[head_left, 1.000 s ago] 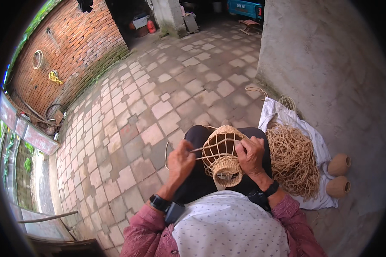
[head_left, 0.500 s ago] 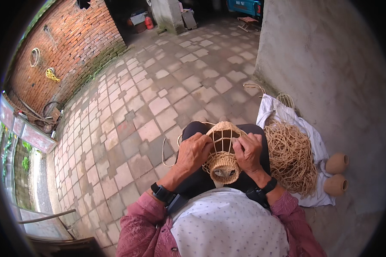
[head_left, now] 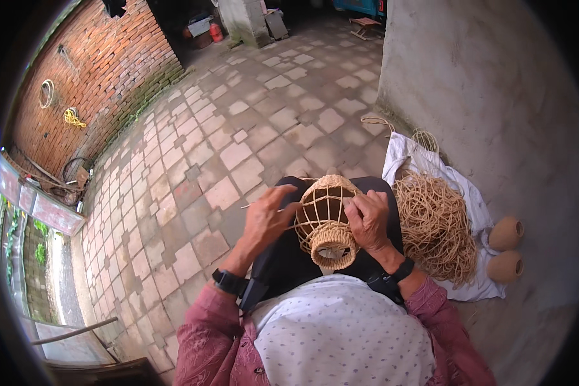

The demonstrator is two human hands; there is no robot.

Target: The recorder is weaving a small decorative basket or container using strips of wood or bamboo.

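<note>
- Now the left hand [head_left: 268, 217] has drawn outward from the woven basket [head_left: 332, 233], its fingers loosely parted; I cannot tell whether it pinches the pale strand [head_left: 246, 206] beside it.
- The basket sits in the lap between the thighs, its braided neck toward the body, open bars beyond; steadying it appears to fall mainly to the other side.
- The right hand [head_left: 367, 222] stays curled on the basket's right edge, gripping it.
- Farther right, the cord heap [head_left: 434, 231] lies unmoved on white cloth [head_left: 473, 202], near two clay-coloured pots [head_left: 505, 266].

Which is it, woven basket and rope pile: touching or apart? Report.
Apart. The head view shows the right hand and dark trousers between woven basket and rope pile.
</note>
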